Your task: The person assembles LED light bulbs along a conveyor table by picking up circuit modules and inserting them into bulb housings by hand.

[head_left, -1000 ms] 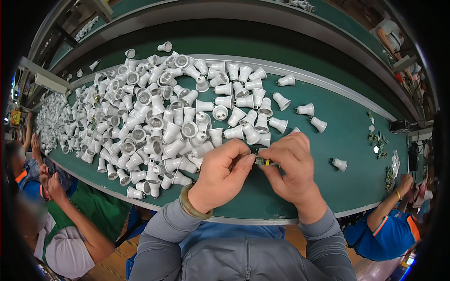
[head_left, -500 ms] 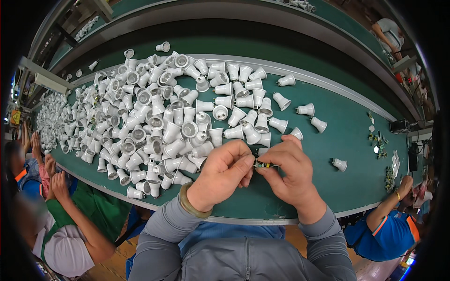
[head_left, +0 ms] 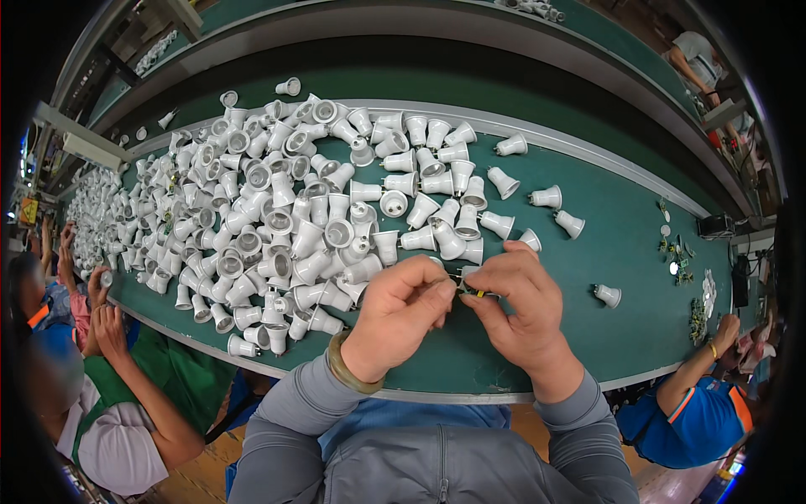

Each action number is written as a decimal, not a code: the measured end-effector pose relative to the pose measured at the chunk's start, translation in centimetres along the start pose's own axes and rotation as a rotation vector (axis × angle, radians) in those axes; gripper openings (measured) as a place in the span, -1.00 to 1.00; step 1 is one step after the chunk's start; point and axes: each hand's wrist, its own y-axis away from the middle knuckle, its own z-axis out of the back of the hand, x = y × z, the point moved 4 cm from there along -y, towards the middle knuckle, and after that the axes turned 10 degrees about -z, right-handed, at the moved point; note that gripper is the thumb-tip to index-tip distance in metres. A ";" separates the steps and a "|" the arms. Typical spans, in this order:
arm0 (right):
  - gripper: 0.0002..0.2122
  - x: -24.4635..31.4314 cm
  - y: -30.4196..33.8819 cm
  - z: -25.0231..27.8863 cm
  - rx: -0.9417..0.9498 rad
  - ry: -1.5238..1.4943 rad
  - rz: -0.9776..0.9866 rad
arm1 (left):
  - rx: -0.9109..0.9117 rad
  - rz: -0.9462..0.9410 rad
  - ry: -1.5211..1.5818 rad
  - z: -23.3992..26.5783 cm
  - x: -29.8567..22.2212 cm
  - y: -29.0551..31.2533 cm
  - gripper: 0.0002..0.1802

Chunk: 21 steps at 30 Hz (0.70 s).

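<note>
Just above the green table's near edge, both of my hands meet at a small circuit board (head_left: 473, 293) with a yellow part on it. My right hand (head_left: 525, 315) pinches the board between thumb and fingers. At the board's left end, my left hand (head_left: 399, 312) is closed in a pinch, and its fingertips partly cover that end. A green bangle (head_left: 353, 370) circles my left wrist. White lamp housings (head_left: 449, 239), cup-shaped with a narrow pinned end, lie just beyond my fingers.
A heap of white housings (head_left: 277, 218) spreads over the left and middle. One housing (head_left: 607, 295) lies alone to the right. Loose circuit boards (head_left: 676, 248) are at the far right. Co-workers sit left (head_left: 126, 403) and right (head_left: 688, 420). A metal rail (head_left: 588, 155) borders the table's back.
My fingers have shifted slightly around the circuit board, and less of it shows. At the far left, a co-worker's hand has come up holding a white housing.
</note>
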 end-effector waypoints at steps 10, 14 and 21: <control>-0.75 0.1 0.0 0.9 -0.071 -0.019 -0.043 | -0.353 -0.387 0.238 2.6 -1.6 -0.4 -0.92; -0.77 0.4 0.0 0.6 -0.035 0.000 0.005 | -0.202 -0.277 0.041 1.0 -1.2 -0.2 -0.92; -0.77 0.5 -0.1 0.2 -0.036 -0.001 -0.009 | -0.007 -0.253 -0.064 0.5 -0.7 -0.2 -0.95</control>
